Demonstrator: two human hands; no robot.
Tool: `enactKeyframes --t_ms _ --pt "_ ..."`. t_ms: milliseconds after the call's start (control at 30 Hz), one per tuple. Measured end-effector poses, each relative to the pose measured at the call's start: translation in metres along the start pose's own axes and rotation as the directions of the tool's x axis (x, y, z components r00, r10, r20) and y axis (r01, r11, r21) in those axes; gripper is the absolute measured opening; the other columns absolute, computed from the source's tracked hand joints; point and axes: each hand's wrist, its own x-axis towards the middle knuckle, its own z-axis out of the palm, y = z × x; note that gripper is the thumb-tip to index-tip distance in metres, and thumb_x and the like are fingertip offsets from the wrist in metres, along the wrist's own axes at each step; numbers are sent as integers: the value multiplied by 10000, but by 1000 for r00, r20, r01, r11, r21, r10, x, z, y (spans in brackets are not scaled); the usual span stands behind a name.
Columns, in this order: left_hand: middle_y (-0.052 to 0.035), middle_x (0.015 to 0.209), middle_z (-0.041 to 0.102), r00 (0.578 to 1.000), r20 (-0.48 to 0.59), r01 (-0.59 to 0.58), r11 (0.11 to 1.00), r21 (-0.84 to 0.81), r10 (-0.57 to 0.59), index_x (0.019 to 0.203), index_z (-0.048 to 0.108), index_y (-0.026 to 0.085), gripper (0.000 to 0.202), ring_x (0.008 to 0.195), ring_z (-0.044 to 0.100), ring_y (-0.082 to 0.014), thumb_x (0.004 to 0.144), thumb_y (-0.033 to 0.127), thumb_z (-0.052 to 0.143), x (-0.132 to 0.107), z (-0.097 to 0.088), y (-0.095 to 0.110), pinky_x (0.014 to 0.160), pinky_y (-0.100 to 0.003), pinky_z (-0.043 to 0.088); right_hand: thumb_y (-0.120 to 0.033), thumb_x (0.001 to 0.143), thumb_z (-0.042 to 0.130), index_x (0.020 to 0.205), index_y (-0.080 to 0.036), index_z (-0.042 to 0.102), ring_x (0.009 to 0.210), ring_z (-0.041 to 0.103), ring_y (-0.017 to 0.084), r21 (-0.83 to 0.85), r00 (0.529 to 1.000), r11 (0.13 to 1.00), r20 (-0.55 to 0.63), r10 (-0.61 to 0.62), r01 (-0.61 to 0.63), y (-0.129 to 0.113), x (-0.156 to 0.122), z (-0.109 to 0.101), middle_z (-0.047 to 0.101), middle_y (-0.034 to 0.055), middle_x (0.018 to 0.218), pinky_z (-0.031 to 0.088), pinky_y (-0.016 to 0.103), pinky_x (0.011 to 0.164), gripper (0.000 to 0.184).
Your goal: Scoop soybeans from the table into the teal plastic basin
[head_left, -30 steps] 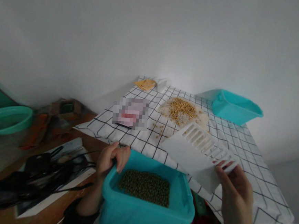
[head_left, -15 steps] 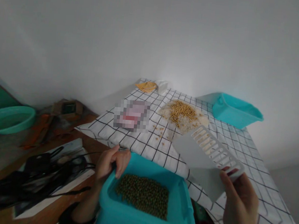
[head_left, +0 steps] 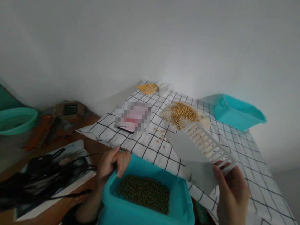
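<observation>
My left hand is closed over the left corner of a turquoise plastic bin. Dark greenish-brown beans cover the bottom of that bin, which is below the table's front edge. In my right hand is a flat grey plastic panel with a row of slots along one side. My fingers pinch its slotted end, and the panel slants over the near part of the table. Just beyond it, a pile of yellow soybeans mixed with pale grains lies on the checked tablecloth.
A second turquoise bin stands at the table's back right. On the left of the cloth is a pixelated phone-like thing; a yellow cloth lies behind it. A green basin and black cables are at far left.
My right hand and the grey panel have shifted left, nearer the bin. My left hand keeps its hold on the rim, and the bin looks slightly moved or turned.
</observation>
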Motion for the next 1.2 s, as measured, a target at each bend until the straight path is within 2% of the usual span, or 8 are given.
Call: enactKeyframes --t_ms 100,167,367,567,700,900,1067,1200 --pt "-4 434 540 999 14 -29 1000 -5 29 506 606 213 598 424 473 -140 1038 391 397 1 -4 -5 566 -322 460 -371 781 763 898 -201 667 779 643 215 7 1000 1000 -15 -17 17 -4 -1 2 708 37 842 483 294 670 228" --pt "-22 332 462 999 20 -43 999 -7 43 391 551 224 682 385 426 -152 1031 370 368 2 -5 -7 553 -348 401 -363 793 758 905 -199 669 779 632 206 -9 999 1000 -26 -23 23 -9 -3 3 701 32 848 472 292 681 217" --pt "-29 334 476 996 81 -35 999 -40 38 398 551 208 687 394 405 -144 1035 347 333 4 -7 -10 544 -353 331 -372 832 730 923 -210 653 731 595 182 -81 999 997 30 16 -13 -22 -9 6 672 15 852 454 291 670 201" --pt "-21 347 493 994 102 -36 998 -58 42 409 563 200 669 398 414 -129 1028 343 354 3 -9 -10 564 -350 343 -382 832 729 968 -211 675 731 598 181 -74 999 997 32 -9 12 -21 -11 10 683 17 856 452 286 668 225" --pt "-19 354 505 992 120 -18 997 -72 26 414 582 200 683 410 427 -129 1035 358 344 3 -10 -11 584 -344 356 -384 834 735 920 -211 661 752 591 171 -79 1000 997 15 -17 18 -20 -11 9 670 9 871 448 280 690 207" --pt "-10 356 522 992 125 -5 997 -82 15 412 615 201 675 407 429 -123 1023 389 397 4 -10 -12 593 -344 352 -394 849 728 1000 -214 677 849 618 205 -93 998 996 64 15 -9 -17 -12 9 676 15 853 461 300 753 240" --pt "-1 359 523 996 86 4 996 -91 4 421 625 206 675 408 415 -121 1028 366 377 2 -7 -11 594 -347 331 -400 852 732 1041 -221 677 919 625 215 -57 997 998 73 40 -36 -16 -15 9 699 45 1034 466 298 767 265" --pt "-2 356 513 997 71 9 995 -97 -2 418 623 208 685 409 410 -128 1032 354 356 1 -6 -12 583 -357 312 -393 845 743 988 -223 677 900 627 213 -32 994 997 86 67 -65 -13 -17 9 702 34 990 475 290 749 231"
